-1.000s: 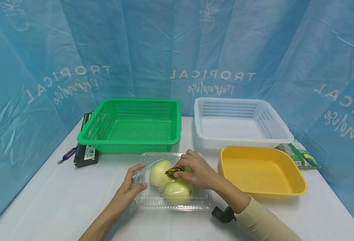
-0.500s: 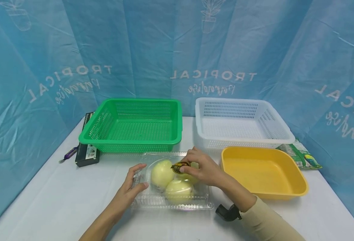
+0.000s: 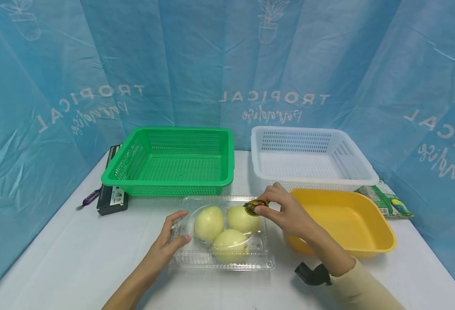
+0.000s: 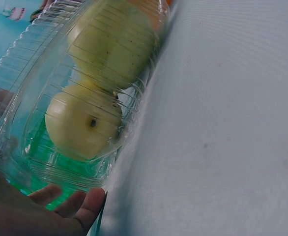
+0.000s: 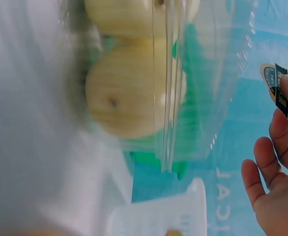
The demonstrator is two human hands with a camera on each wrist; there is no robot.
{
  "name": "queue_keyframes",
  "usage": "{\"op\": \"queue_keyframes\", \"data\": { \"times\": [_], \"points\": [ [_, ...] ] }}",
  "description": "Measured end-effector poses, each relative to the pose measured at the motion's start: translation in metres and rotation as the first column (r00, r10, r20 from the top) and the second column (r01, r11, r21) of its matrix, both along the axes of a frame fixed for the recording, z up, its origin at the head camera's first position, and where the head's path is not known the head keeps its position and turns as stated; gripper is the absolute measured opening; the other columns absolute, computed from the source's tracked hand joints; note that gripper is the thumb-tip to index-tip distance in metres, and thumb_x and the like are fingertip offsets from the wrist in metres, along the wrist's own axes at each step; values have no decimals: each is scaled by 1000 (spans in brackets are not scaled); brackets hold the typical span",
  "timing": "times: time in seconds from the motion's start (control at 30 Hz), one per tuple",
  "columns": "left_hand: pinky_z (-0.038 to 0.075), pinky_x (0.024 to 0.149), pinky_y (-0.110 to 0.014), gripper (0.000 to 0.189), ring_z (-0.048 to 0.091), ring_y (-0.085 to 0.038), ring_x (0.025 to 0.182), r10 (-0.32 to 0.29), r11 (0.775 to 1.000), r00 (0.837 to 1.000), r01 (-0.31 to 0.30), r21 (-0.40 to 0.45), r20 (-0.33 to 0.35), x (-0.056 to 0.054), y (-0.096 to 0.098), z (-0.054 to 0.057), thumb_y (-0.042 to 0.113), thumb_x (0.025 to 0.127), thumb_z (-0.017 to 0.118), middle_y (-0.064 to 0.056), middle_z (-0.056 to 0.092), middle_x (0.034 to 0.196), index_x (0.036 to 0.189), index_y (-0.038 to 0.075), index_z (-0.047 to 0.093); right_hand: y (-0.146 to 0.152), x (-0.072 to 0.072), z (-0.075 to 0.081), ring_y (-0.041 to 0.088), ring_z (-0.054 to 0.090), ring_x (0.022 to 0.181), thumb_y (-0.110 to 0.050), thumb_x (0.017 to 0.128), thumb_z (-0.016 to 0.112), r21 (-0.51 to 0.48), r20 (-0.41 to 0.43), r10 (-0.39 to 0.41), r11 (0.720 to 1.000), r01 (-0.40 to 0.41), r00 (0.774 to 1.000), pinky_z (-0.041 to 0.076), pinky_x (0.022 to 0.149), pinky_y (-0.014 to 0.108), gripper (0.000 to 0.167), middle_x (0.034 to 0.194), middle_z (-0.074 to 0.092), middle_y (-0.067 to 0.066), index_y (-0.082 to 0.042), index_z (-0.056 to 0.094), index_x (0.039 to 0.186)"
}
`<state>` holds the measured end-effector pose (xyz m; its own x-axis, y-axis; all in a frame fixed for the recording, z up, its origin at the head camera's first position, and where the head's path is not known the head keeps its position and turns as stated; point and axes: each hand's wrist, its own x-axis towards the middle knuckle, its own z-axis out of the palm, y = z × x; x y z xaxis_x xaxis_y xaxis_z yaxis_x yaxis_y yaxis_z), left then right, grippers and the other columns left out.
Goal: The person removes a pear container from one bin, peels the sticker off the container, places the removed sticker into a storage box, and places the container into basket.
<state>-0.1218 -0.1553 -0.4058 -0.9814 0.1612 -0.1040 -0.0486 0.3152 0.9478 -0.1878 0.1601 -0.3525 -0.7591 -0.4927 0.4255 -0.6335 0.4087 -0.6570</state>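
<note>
A clear plastic clamshell box (image 3: 257, 258) lies on the white table with three pale yellow-green apples (image 3: 209, 224) inside. My left hand (image 3: 165, 245) holds its left end, with the thumb over the lid's near part. In the left wrist view, the fingers (image 4: 89, 206) of that hand reach around the box's end. Between thumb and fingers, my right hand (image 3: 289, 212) pinches a round gold-and-black sticker (image 3: 252, 208). This hand is at the box's back right, above the lid. The right wrist view shows the sticker with a dark strip (image 5: 280, 92) across it, apart from the box.
Behind the box stand a green basket (image 3: 181, 189) and a white basket (image 3: 308, 183). A yellow tray (image 3: 339, 224) is at the right, beside a green packet (image 3: 386, 200). A black carton (image 3: 112, 202) and a purple-wrapped candy (image 3: 91, 197) lie at the left.
My right hand has carried the sticker rightward and back from over the apples, uncovering the back right apple. The left hand stays in place on the box.
</note>
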Motion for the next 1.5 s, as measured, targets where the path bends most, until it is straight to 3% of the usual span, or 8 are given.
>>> {"op": "queue_keyframes", "data": {
  "times": [0.27,0.53,0.7,0.77,0.93,1.2,1.5],
  "points": [
    [1,107,-74,59,-8,-43,146,-2,1000,1000,2,-2,8,0,0,2,31,92,50,-8,4,159,144,32,23,23,2,-3,12,42,83,-10,83,69,-32,-60,-50,998,48,997,35,74,24,14,77,55,-8,-22,68,88],
    [1,105,-76,59,-7,-44,145,6,1000,1000,-6,-1,14,0,0,2,31,92,51,-8,3,160,144,33,23,45,3,-10,12,42,79,-4,79,71,-50,-85,-133,990,130,987,35,68,21,18,78,59,-5,-21,64,81],
    [1,106,-74,58,-8,-43,146,6,1000,1000,-6,0,8,1,1,2,31,92,51,-8,3,159,143,34,24,61,4,-12,8,43,80,-5,81,70,-30,-49,-185,983,184,981,33,86,17,15,78,60,-4,-18,62,78],
    [0,107,-74,59,-8,-43,146,3,1000,1000,-3,4,9,1,1,2,31,92,51,-8,4,159,143,33,23,67,4,-13,8,43,81,-8,83,69,-18,-35,-214,977,214,976,31,88,17,13,78,60,-3,-17,61,78],
    [0,106,-75,60,-8,-44,145,4,1000,1000,-4,3,16,1,1,2,31,91,51,-8,3,160,144,32,23,86,6,-19,5,42,83,-15,86,67,41,-8,-316,948,316,949,36,71,19,12,83,58,-3,-17,60,78],
    [1,105,-75,58,-7,-44,145,6,1000,1000,-6,10,22,0,1,2,31,92,51,-7,3,160,142,36,24,114,8,-27,4,44,85,-33,90,62,186,45,-466,873,451,884,39,68,22,20,92,58,-3,-18,58,78],
    [1,106,-75,57,-7,-43,146,8,1000,1000,-8,4,14,0,1,1,30,92,51,-7,5,159,142,36,24,134,9,-33,7,40,82,-32,91,61,218,50,-500,850,479,865,35,62,23,23,89,59,2,-15,57,76]
  ]
}}
